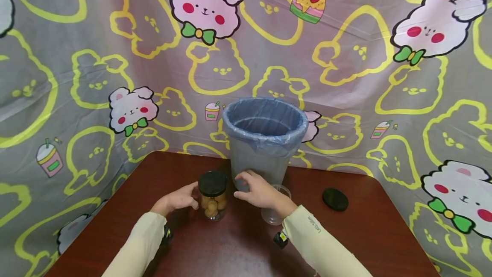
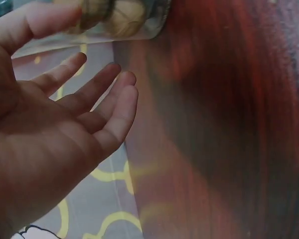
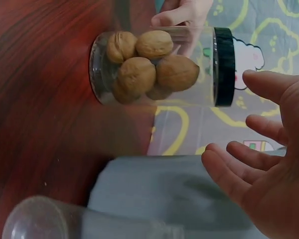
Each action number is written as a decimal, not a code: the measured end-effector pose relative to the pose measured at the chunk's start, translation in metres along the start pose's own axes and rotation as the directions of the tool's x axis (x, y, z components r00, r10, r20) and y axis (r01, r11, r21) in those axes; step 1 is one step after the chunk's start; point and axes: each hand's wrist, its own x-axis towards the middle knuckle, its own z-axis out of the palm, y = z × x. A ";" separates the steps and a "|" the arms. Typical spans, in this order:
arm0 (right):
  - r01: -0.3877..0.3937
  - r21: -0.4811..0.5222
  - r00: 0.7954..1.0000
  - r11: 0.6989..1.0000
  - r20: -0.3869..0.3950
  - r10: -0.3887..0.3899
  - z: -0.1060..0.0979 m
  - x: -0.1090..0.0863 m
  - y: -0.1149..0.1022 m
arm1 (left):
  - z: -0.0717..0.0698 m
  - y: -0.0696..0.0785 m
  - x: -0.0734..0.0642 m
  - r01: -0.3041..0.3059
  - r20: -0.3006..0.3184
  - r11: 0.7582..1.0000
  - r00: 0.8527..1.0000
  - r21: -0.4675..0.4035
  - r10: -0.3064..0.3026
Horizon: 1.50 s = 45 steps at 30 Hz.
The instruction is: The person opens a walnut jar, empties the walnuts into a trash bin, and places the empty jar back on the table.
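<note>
A clear jar with a black screw lid stands upright on the table, and several walnuts lie inside it. Beside its left side is my left hand, fingers spread and loosely bent, the thumb near the jar wall. To the jar's right, my right hand hovers with relaxed, parted fingers and holds nothing. In the right wrist view, its thumb points at the lid with a gap between them. A second clear jar, lidless, stands partly hidden behind my right wrist.
A grey bin with a blue plastic liner stands at the back middle of the dark red table. A loose black lid lies on the right. Patterned cloth hangs around the table.
</note>
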 end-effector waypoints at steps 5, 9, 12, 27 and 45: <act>0.008 0.017 1.000 1.000 0.003 -0.008 0.013 0.010 0.001 | 0.008 -0.001 0.000 -0.049 0.050 0.998 0.997 -0.027 0.050; 0.026 0.050 1.000 0.998 0.005 -0.026 0.023 0.015 0.001 | 0.014 -0.005 0.002 -0.120 0.132 0.987 0.982 -0.107 0.134; 0.041 0.094 0.999 0.995 -0.011 -0.040 0.028 0.018 0.000 | 0.018 -0.009 0.006 -0.155 0.167 0.976 0.969 -0.151 0.180; -0.055 0.112 0.997 0.992 -0.046 0.061 0.044 0.028 -0.008 | 0.024 -0.015 0.013 -0.145 0.175 0.969 0.968 -0.200 0.180; -0.041 0.204 0.998 0.978 -0.047 0.052 0.025 0.016 -0.014 | 0.023 -0.003 0.005 -0.214 0.158 0.914 0.946 -0.345 0.282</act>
